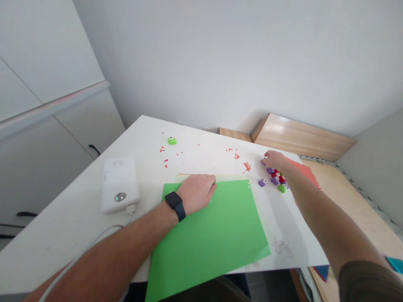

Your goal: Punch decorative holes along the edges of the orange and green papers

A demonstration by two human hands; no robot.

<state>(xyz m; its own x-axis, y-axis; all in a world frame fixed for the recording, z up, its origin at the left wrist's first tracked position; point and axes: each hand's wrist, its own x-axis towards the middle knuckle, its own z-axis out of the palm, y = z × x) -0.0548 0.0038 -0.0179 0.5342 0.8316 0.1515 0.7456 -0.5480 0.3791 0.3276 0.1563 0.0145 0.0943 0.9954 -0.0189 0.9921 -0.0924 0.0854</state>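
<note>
Green paper sheet (209,239), light and floppy, best taken by an edge; left hand (197,193) open, flat on it; right hand (273,161) at purple craft punches (275,180), grip unclear.

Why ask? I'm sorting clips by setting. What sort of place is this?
Probably a craft corner in a home or studio: a white tabletop holds a large green paper sheet, small purple plastic craft punches, and scattered red paper bits.

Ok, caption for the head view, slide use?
Left hand on green paper sheet, right hand at a cluster of craft punches.
</note>
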